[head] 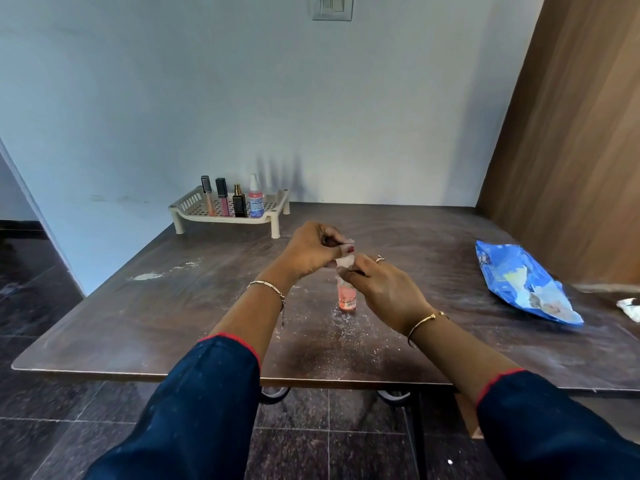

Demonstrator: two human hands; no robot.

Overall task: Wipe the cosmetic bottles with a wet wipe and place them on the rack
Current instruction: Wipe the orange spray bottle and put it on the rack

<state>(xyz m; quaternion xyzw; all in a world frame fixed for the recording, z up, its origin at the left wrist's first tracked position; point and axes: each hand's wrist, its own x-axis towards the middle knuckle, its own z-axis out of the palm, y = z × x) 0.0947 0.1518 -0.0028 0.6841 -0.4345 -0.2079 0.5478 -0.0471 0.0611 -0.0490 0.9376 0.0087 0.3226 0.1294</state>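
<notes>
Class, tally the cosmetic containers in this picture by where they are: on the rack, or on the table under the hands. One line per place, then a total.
On the rack: 4 — two lip gloss tubes, a dark perfume bottle, a spray bottle.
On the table, under the left hand and right hand: 1 — a pink bottle.
Total: 5

pink bottle (347,299) top hidden by right hand (384,289), wall switch (331,6) cropped, labels unreadable
</notes>
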